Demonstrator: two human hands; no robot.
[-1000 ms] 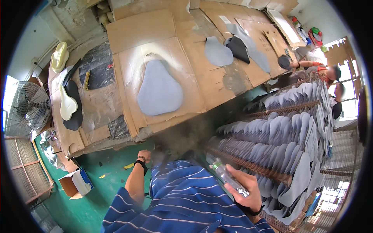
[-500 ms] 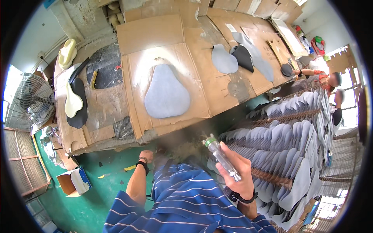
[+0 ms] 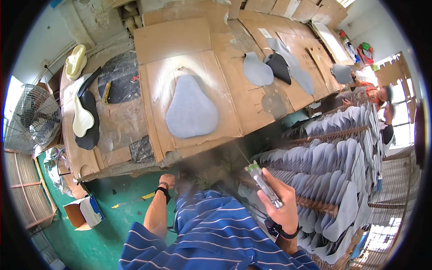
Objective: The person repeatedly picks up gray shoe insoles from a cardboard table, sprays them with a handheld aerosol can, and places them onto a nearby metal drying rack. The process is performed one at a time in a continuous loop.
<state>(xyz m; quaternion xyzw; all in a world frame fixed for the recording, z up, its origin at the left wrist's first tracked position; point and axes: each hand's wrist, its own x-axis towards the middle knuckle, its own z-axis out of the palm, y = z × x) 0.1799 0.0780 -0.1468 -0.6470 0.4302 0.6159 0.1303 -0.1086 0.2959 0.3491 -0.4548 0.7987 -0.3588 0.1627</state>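
My right hand (image 3: pixel 283 200) is closed around a clear tube-shaped tool (image 3: pixel 266 185) with a green collar and a small tip; its exact kind I cannot make out. It is held off the near table edge, beside the rack. My left hand (image 3: pixel 167 181) hangs low in front of the table with its fingers curled; what they hold, if anything, is hidden. On the cardboard-covered table (image 3: pixel 220 112), a pear-shaped grey saddle cover (image 3: pixel 191 110) lies flat. Whitish residue marks the cardboard around its narrow end.
Racks of grey cover pieces (image 3: pixel 315 157) stand to the right. Cream saddle forms (image 3: pixel 83 118) and a black cover (image 3: pixel 93 130) lie at the left, near a fan (image 3: pixel 33 117). More grey pieces (image 3: pixel 258 69) lie right. A co-worker (image 3: pixel 369 92) handles a grey piece (image 3: pixel 342 74).
My right hand and the tool have shifted slightly right and down. The co-worker at the far right now lifts a grey piece where a dark one showed. My left hand stays nearly in place.
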